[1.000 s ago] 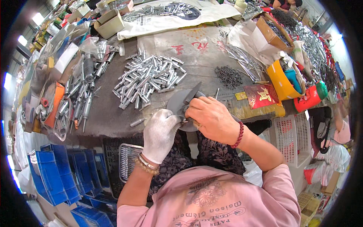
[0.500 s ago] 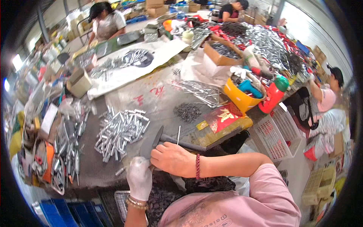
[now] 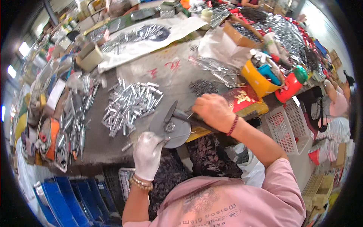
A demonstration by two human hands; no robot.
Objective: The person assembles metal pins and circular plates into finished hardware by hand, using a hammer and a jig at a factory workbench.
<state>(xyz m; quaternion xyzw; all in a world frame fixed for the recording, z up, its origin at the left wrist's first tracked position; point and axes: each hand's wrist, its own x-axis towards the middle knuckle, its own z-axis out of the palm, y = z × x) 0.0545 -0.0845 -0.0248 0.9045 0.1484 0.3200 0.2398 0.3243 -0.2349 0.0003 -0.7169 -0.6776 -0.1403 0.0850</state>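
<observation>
My left hand point(image 3: 146, 153), in a white glove, pinches a small metal piece point(image 3: 165, 140) at the near edge of a round grey metal plate point(image 3: 177, 140). A small round metal fitting point(image 3: 169, 126) sits on that plate. My bare right hand point(image 3: 213, 111) has its fingers curled over the handle of a hammer point(image 3: 171, 111); whether it grips the handle or something small is hidden. The hammer lies with its head over the plate. A thin rod point(image 3: 190, 115) shows by the fingertips. Beyond the hand is a heap of small dark pins point(image 3: 204, 87).
A pile of silvery metal tubes point(image 3: 132, 106) lies left of the plate. Tools and parts crowd the table's left side. To the right stand a yellow bucket point(image 3: 261, 81), a red bottle with a green cap point(image 3: 291, 85) and a white crate point(image 3: 281, 130). Other people work around the table.
My right hand has moved away from the left hand, forward and right to the hammer handle, uncovering the plate. The left hand stays near the plate's edge. The whole view has shifted.
</observation>
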